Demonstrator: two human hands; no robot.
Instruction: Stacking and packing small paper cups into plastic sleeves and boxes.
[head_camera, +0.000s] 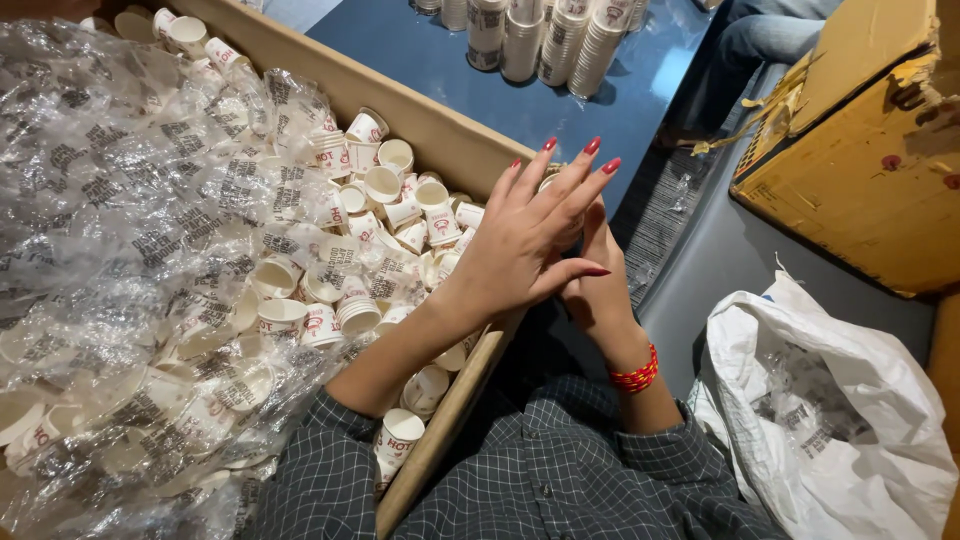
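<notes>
Holds the fingers (572, 180) of the left hand (525, 245) long and a little fanned, red nails pointing up and away, not curled around anything. Presses this hand flat against the right hand (603, 285), which stands behind it with a red bracelet (636, 377) at the wrist. Cannot tell if the right fingers are bent or straight, because hidden by the left hand. Shows only a pale edge of a small paper cup (549, 183) between the 2 hands, just above the corner of the long cardboard box (440, 130).

Lays the left forearm across this box, directly over the loose cups (385, 185) and beside the crumpled clear plastic wrap (120, 220).

Possible trouble, as a judgement only: with straight fingers and only flat pressure, easy to lose the cup, letting it drop past the box wall into the dark gap below, near the white plastic sack (840, 420). Easy also to flatten such thin paper by pressing too hard. Further, risks crushing cups under the forearm, or dragging wrap and cups over the edge with the sleeve (330, 480)
</notes>
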